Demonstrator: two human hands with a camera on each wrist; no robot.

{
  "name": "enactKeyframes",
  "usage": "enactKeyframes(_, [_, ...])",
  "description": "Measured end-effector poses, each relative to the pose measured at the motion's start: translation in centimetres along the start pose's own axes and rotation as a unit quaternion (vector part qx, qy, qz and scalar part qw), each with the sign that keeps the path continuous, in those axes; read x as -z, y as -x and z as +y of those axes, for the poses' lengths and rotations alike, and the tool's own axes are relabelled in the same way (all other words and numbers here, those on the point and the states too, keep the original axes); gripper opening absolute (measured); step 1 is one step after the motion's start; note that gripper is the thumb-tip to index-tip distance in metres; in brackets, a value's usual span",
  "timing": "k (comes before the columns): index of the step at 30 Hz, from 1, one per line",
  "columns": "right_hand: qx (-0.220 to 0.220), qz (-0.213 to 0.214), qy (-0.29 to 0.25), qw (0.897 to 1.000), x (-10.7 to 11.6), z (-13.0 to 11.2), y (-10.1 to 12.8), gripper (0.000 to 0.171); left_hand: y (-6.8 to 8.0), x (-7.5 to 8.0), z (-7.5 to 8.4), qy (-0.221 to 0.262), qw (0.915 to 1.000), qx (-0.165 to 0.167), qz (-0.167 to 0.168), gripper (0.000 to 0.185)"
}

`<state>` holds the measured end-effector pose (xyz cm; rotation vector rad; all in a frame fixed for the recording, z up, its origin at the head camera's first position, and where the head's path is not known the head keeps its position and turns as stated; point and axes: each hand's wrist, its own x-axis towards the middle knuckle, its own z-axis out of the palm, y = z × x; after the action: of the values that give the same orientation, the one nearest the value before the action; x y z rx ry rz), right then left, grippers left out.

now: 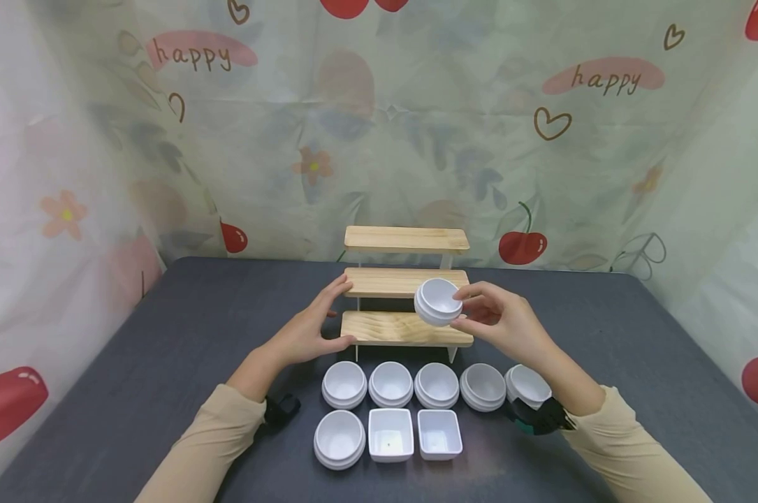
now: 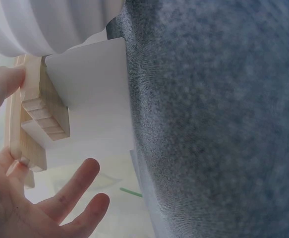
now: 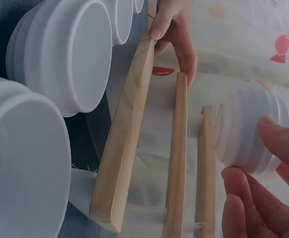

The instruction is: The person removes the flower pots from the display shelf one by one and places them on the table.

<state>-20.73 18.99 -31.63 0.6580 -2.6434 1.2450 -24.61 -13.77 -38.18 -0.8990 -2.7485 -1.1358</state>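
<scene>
Above the wooden shelf point(image 1: 404, 307), right hand point(image 1: 501, 318) holds a white bowl point(image 1: 437, 302).

Staged tabletop set, likely recording booth rather than lived-in room. Evidence: printed cloth backdrop point(image 1: 416, 126) with cherries, hearts and word "happy" draped on three sides, hiding any walls; dark grey table point(image 1: 133, 349) filling enclosed space; wooden three-step rack point(image 1: 406, 286) centred at rear; white bowls point(image 1: 437, 385) and square dishes point(image 1: 390, 434) set in two neat rows in front; dark bands on both wrists, over beige sleeves.
</scene>
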Motion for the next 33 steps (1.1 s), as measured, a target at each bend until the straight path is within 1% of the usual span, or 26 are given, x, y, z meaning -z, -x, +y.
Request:
enactKeyframes(11, [0.003,-0.013,0.008,1.000,0.5,0.3,0.9,0.033,0.0,0.0,0.0,0.000,1.0000,0.003,0.000,0.089])
enactKeyframes(16, [0.021,-0.017,0.014,1.000,0.7,0.5,1.3,0.032,0.0,0.0,0.0,0.000,1.0000,0.003,0.000,0.089])
enactKeyframes(22, [0.050,-0.017,0.006,0.999,1.0,1.0,1.7,0.031,0.0,0.1,0.1,-0.002,1.0000,0.006,-0.002,0.089])
enactKeyframes(33, [0.072,-0.026,0.005,0.997,1.3,1.7,2.6,0.031,0.1,0.1,0.2,-0.003,1.0000,0.004,-0.001,0.089])
